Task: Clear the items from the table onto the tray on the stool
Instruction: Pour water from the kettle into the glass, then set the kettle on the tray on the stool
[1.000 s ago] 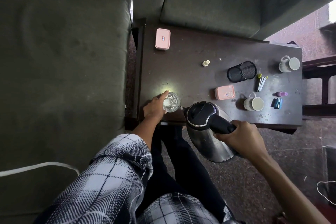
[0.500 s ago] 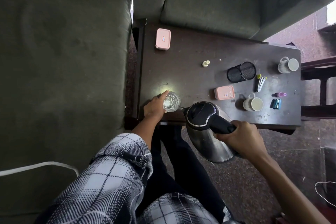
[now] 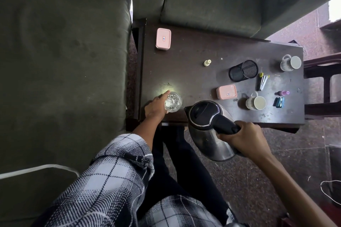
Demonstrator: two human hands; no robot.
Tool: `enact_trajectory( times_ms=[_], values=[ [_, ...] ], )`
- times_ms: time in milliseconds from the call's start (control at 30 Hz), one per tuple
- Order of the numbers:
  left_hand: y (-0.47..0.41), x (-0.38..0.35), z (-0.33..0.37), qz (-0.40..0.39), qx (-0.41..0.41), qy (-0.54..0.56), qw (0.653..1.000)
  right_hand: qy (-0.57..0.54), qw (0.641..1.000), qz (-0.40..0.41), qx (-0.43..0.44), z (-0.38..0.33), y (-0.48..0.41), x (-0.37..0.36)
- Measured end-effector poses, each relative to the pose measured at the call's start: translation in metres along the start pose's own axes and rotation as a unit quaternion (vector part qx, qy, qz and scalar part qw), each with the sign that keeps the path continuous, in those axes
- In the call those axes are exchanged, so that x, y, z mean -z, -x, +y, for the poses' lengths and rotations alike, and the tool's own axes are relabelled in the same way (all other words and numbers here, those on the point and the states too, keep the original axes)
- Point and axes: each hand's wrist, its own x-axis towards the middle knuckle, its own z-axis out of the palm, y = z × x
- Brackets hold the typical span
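A steel kettle (image 3: 208,134) with a black lid hangs tilted over the near edge of the dark wooden table (image 3: 193,57), its spout toward a clear glass (image 3: 173,101). My right hand (image 3: 243,137) grips the kettle's black handle. My left hand (image 3: 156,106) holds the glass from its left side, fingers round it. On the table lie two pink boxes (image 3: 163,38) (image 3: 226,91), two white mugs (image 3: 256,103) (image 3: 291,62), a black mesh pen cup (image 3: 243,70) on its side, a small cream bottle (image 3: 207,62), a stapler (image 3: 263,82), a purple item (image 3: 282,93) and a blue item (image 3: 279,101).
Dark green sofas (image 3: 60,61) stand to the left and behind the table. A dark wooden stool frame (image 3: 324,86) shows at the right edge; no tray is visible. A white cable (image 3: 36,169) crosses the left sofa. The floor is reddish stone.
Hardly anything has moved; both hands keep their hold, the kettle stays tilted at the glass, and the view has shifted only slightly.
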Motion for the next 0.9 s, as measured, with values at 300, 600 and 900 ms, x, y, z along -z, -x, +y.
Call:
enact_trajectory(
  times_ms=[300, 600, 900],
  values=[
    [0.015, 0.002, 0.016, -0.009, 0.031, 0.019, 0.999, -0.09, 0.996, 0.017, 0.002, 0.013, 0.01, -0.001],
    [0.045, 0.033, 0.055, 0.0, 0.017, 0.316, 0.949, -0.186, 0.981, 0.05, 0.009, 0.027, 0.036, 0.025],
    [0.121, 0.079, 0.163, -0.113, -0.049, 0.49, 0.863, -0.348, 0.929, 0.123, -0.003, 0.065, 0.072, 0.056]
  ],
)
